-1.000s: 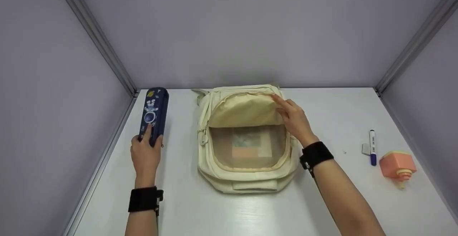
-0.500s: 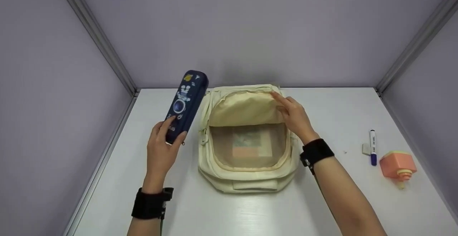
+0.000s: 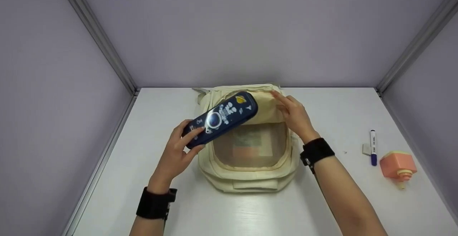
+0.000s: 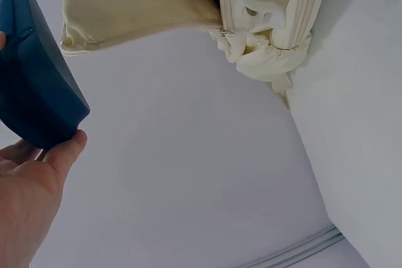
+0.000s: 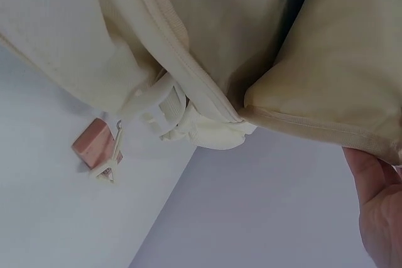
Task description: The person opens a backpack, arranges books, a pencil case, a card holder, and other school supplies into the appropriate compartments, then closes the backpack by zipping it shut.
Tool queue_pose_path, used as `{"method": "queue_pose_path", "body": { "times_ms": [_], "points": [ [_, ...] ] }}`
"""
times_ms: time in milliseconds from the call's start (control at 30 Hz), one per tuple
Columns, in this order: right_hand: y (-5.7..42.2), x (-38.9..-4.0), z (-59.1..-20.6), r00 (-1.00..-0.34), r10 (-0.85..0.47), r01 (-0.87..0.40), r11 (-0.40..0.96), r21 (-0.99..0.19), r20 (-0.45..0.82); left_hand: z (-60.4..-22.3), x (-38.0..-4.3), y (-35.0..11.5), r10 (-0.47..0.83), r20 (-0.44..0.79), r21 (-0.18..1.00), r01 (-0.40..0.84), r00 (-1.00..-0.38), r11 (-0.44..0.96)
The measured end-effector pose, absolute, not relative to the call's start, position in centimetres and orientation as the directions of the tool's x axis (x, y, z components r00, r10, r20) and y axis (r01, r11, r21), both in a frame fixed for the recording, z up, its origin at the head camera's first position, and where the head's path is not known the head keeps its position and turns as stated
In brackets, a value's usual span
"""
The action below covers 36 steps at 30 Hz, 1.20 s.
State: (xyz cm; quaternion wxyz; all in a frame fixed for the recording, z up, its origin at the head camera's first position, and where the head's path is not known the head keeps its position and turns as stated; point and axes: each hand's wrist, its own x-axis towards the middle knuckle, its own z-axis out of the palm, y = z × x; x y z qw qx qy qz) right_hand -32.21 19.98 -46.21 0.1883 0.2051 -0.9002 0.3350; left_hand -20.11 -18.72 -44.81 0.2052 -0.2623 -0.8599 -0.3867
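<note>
The left hand (image 3: 176,156) is gripping a navy case (image 3: 220,120) by one end, holding it aslant over the backpack (image 3: 247,174); the right hand (image 3: 296,116) is pinching the flap (image 3: 265,111), apparently propping it open.

A dark blue case (image 3: 220,120) — printed with an astronaut and a yellow planet — is held slanted towards the frame's upper right, across the upper left of an opened cream backpack (image 3: 247,175), its flap (image 3: 266,112) kept raised mid-frame.
</note>
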Motion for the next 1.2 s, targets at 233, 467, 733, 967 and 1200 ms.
{"method": "queue_pose_path", "body": {
  "times_ms": [233,467,733,967,1200],
  "points": [
    [19.9,-32.2,-46.3,-0.823,-0.258,-0.527,0.679,-0.511,0.506,-45.8,-19.7,-18.4,0.419,0.451,0.556,0.616,-0.788,0.558],
    [19.7,-32.1,-46.1,-0.805,-0.26,-0.548,0.67,-0.501,0.532,-47.5,-19.5,-18.4,0.427,0.286,0.567,0.511,-0.858,0.646],
    [19.5,-32.0,-45.7,-0.773,-0.259,-0.58,0.659,-0.479,0.579,-49.0,-19.3,-18.0,0.342,0.278,0.496,0.438,-0.898,0.749],
    [19.5,-31.6,-45.1,-0.739,-0.244,-0.602,0.657,-0.453,0.628,-49.9,-19.0,-16.1,0.259,0.352,0.42,0.399,-0.9,0.815],
    [19.9,-31.3,-44.9,-0.731,-0.266,-0.631,0.614,-0.473,0.629,-50.8,-19.3,-13.0,0.171,0.443,0.377,0.356,-0.88,0.855]
  ]
}}
